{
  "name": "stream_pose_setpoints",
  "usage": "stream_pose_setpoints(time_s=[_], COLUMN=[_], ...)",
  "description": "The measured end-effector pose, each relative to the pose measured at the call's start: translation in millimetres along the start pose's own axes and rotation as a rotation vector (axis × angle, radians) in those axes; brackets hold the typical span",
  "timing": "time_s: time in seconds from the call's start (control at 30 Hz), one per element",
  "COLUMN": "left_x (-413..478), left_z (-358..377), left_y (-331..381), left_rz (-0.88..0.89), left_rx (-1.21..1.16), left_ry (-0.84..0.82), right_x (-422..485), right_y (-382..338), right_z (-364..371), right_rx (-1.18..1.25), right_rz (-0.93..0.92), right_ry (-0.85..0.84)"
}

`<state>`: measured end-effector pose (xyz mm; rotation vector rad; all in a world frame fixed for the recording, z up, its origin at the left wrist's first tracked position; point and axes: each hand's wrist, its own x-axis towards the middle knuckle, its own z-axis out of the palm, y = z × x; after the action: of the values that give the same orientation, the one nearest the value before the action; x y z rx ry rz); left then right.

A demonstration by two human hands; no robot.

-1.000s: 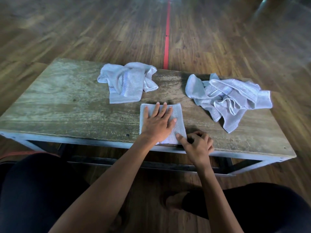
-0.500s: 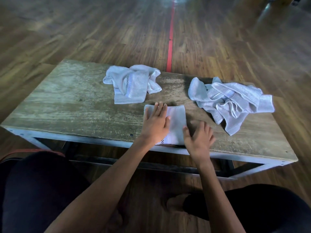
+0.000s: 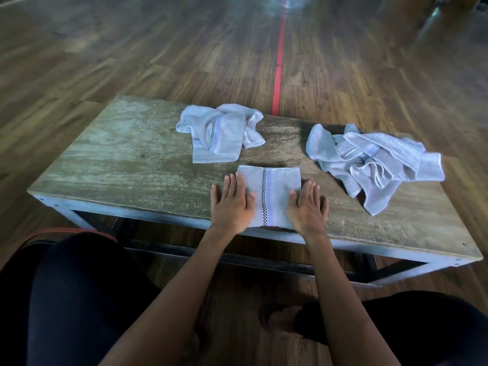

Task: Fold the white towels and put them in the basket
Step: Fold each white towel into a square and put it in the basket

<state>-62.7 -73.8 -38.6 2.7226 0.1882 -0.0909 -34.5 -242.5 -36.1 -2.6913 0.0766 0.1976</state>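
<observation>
Pressing down flat, that is the picture here: both hands lie on the folded towel, one at each side of it. The left hand is spread wide, fingers straight and a little fanned, its thumb and the inner part of the palm on the towel's left edge while the outer fingers reach onto the bare wood beside it. The right hand mirrors it, fingers straight and closer together, thumb side on the towel's right edge, outer fingers on the wood. Neither hand curls round anything; they touch and press, nothing more. The folded towel is a neat rectangle at the near edge of the surface, right in front of the person, with a woven band and a line of dark checks running down its middle between the two hands. Its near end sits at, or just over, the lip; I cannot tell which. Behind it and slightly to the left, apart from it, lies a crumpled towel, loosely bunched, the same checked band showing. Off to the right, well apart from both, sprawls a heap of towels, tangled so that I cannot count them. The surface is worn wood on a pale metal frame. Beyond it runs a wooden floor with a red line leading away. Dark-clad knees frame the bottom of the view.
</observation>
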Motion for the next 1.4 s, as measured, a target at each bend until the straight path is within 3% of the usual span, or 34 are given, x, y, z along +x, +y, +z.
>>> stream_pose_setpoints(time_s=[0.13,0.23,0.43,0.73,0.87,1.13,1.4], left_x=[-2.0,3.2,9.8,-6.0,-18.2,-41.7,-71.4], left_z=[-4.4,-12.3,-25.9,-28.8,-28.1,-41.2,-103.1], left_y=[12.6,20.5,27.6,37.7,43.7,49.0,-12.8], left_rz=[-0.069,-0.141,-0.219,-0.273,-0.264,-0.067,-0.1], left_rx=[-0.024,-0.068,-0.255,-1.141,-1.423,-1.24,-1.156], left_ry=[0.171,0.115,0.067,0.107,-0.061,0.126,0.452], right_x=[-1.6,-0.2,5.3,-15.6,-29.5,-45.2,-54.4], right_y=[-6.8,-16.2,-14.5,-1.2,15.1,6.2,-95.1], right_z=[1.0,-2.3,-12.2,-22.0,-30.4,-59.2,-60.5], right_rx=[0.04,0.043,0.213,0.893,0.981,0.917,0.926], right_rz=[0.101,0.178,0.215,-0.055,-0.108,-0.153,-0.283], right_ry=[0.127,0.188,0.118,0.187,0.239,0.241,0.144])
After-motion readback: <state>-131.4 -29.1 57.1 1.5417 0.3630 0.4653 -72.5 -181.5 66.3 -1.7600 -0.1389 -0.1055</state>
